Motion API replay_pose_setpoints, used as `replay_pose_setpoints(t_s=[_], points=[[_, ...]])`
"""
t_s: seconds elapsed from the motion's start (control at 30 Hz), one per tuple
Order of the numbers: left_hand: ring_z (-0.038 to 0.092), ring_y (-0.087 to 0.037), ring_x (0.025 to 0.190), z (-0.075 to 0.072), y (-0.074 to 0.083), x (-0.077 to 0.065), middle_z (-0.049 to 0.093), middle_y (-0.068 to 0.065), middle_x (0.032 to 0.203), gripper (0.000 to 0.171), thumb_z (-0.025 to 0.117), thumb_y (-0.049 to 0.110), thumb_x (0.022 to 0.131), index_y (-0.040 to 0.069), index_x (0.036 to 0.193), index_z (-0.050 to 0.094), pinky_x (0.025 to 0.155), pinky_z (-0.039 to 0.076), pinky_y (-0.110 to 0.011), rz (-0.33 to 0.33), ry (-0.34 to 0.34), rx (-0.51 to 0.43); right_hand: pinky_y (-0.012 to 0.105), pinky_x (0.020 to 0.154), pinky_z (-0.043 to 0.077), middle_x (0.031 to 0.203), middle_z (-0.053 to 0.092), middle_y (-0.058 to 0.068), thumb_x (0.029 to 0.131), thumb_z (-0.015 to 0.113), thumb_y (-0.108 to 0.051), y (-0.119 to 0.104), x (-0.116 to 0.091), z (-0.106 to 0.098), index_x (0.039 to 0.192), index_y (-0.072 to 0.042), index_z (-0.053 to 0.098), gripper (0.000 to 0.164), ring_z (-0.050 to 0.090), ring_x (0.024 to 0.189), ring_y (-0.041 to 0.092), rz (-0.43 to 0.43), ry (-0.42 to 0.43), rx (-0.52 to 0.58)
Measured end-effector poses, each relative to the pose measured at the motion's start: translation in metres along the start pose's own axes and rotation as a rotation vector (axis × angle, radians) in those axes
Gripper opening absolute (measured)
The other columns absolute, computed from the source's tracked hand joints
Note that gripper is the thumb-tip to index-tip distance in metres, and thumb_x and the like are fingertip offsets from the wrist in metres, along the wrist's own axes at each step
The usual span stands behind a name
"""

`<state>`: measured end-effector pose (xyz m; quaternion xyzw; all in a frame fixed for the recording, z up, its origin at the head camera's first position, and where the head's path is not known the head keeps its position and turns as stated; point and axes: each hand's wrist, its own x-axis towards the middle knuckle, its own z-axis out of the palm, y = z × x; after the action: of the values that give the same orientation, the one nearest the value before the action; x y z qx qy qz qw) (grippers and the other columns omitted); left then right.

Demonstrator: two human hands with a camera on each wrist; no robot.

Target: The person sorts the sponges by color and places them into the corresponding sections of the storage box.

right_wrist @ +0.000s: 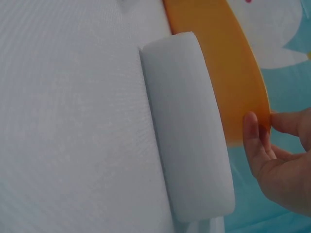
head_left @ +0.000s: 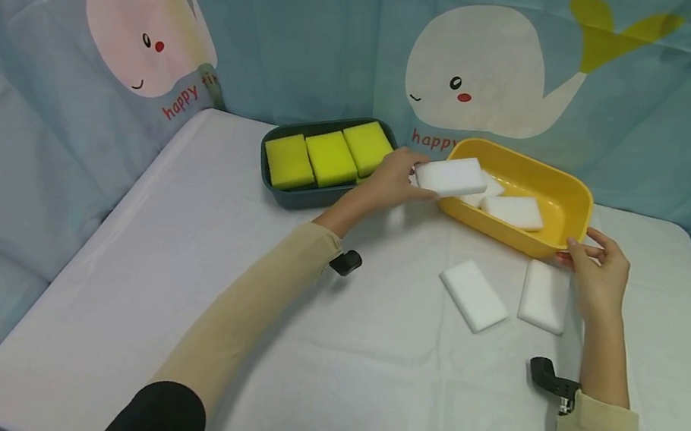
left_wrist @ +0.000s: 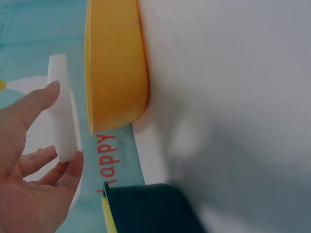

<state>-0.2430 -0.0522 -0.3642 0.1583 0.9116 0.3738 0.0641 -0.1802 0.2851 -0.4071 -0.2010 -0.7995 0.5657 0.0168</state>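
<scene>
My left hand (head_left: 397, 177) pinches a white sponge (head_left: 452, 176) between thumb and fingers, raised at the left end of the yellow tray (head_left: 509, 234). In the left wrist view that sponge (left_wrist: 61, 109) appears edge-on, apart from the tray's wall (left_wrist: 116, 68). Inside the tray lie other white sponges, one of them (head_left: 514, 211) in plain sight and another partly covered by the held one. With thumb and fingers my right hand (head_left: 600, 276) grips the tray's right front corner; the right wrist view shows this hand (right_wrist: 284, 160) at the tray's rim.
Two white sponges lie on the table before the tray, one slanted (head_left: 474, 296) and one upright in view (head_left: 545, 297). Left of the tray stands a dark green tray (head_left: 307, 199) with three yellow sponges (head_left: 331, 159). A blue whale-print cloth (head_left: 323, 27) hangs behind the white table (head_left: 354, 402).
</scene>
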Motion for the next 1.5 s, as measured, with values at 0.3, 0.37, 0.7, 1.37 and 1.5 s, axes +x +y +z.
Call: replay_pose_setpoints(t_s=[0.3,0.37,0.7,1.37,1.5], points=[[0.051,-0.026,0.131,0.012,0.013,0.018,0.062,-0.014,0.141,0.064,0.082,0.033,0.095,0.001,0.145,0.060,0.110,0.046,-0.035,0.011,0.043,0.119,0.005,0.072,0.055,0.097,0.056,-0.008,0.108,0.059,-0.016,0.000,-0.001,-0.001,0.165,-0.005,0.031,0.064,0.067,0.067,-0.008,0.001,-0.018,0.103],[0.049,-0.026,0.133,0.015,0.016,0.022,0.063,-0.012,0.140,0.063,0.082,0.034,0.095,0.001,0.144,0.061,0.112,0.045,-0.035,0.001,0.054,0.145,0.006,0.072,0.055,0.096,0.056,-0.008,0.108,0.059,-0.016,0.000,-0.001,-0.001,0.165,-0.005,0.031,0.065,0.067,0.067,-0.008,0.003,-0.018,0.105],[0.042,-0.024,0.137,0.028,0.029,0.034,0.049,-0.011,0.147,0.069,0.082,0.037,0.094,0.006,0.150,0.056,0.115,0.044,-0.034,-0.064,0.052,0.238,0.006,0.072,0.055,0.098,0.055,-0.007,0.109,0.059,-0.019,0.000,0.001,-0.001,0.165,-0.006,0.031,0.065,0.066,0.067,-0.008,0.016,-0.013,0.079],[0.042,-0.017,0.131,0.047,0.054,0.042,0.047,-0.005,0.141,0.056,0.082,0.034,0.095,0.008,0.140,0.062,0.109,0.046,-0.021,-0.071,-0.003,0.254,0.007,0.071,0.056,0.098,0.054,-0.005,0.108,0.060,-0.015,0.001,0.000,-0.001,0.165,-0.004,0.032,0.064,0.067,0.065,-0.006,0.002,-0.016,0.137],[0.042,-0.017,0.133,0.049,0.056,0.042,0.046,-0.005,0.143,0.052,0.082,0.035,0.095,0.009,0.136,0.063,0.110,0.046,-0.021,-0.080,0.001,0.266,0.007,0.070,0.057,0.098,0.055,-0.004,0.107,0.060,-0.012,0.001,-0.001,-0.002,0.164,-0.002,0.033,0.064,0.067,0.064,-0.005,-0.013,-0.016,0.179]])
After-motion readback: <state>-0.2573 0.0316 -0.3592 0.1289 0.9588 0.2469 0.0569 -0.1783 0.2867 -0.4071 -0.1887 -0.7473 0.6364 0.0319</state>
